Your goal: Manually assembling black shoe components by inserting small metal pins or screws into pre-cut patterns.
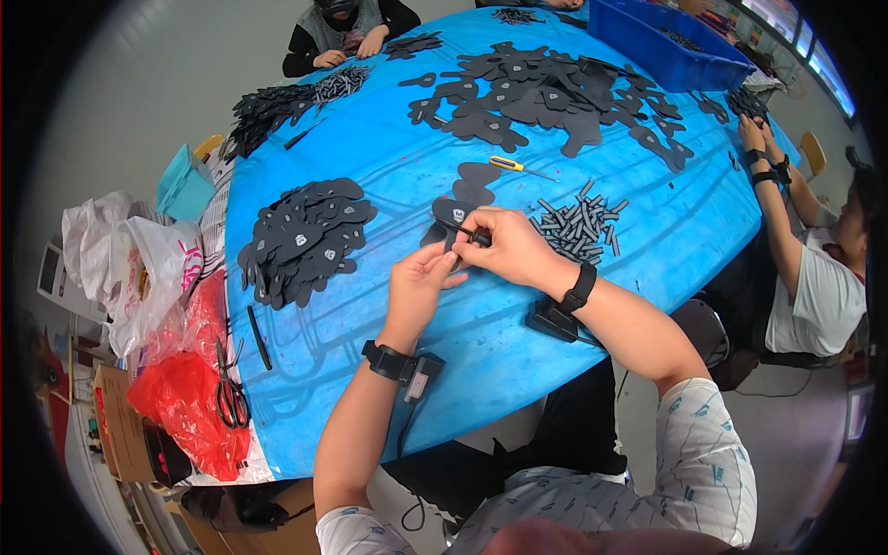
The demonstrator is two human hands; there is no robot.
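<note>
My left hand [418,280] and my right hand [509,248] meet over the blue table [481,342], both gripping one flat black cut-out piece [450,214] with a small white patch. My right fingers pinch a short dark strip against it. A pile of finished black pieces with white patches [305,239] lies to the left. A heap of short grey strips [578,225] lies just right of my right hand. Two plain black cut-outs [474,181] lie beyond the held piece.
A yellow-handled screwdriver [511,166] lies beyond my hands. A large spread of black cut-outs [546,92] covers the far table, near a blue bin [661,42]. Scissors [229,393] rest on red bags at left. One person sits at right, another at the far end.
</note>
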